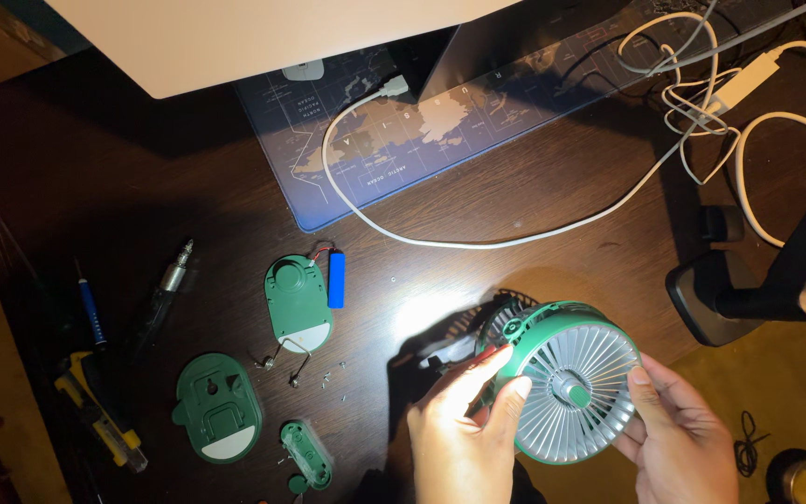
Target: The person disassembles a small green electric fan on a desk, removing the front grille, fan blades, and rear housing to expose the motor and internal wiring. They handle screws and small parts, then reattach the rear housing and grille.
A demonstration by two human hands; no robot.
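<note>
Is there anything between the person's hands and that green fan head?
Nothing visible. The left hand and right hand both grip the green fan head directly, fingers on its rim and grille.

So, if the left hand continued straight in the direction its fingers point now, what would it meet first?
The left hand points up and right, and its fingertips already touch the round green plastic fan head with grey grille. That comes first, though depth is unclear.

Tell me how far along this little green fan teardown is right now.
Done: the green base shell, the oval inner plate with its blue battery cell and a small green cover lie apart on the desk, loose screws between them. In hand: the left hand and right hand grip the fan head. Left: its grille looks closed.
</note>
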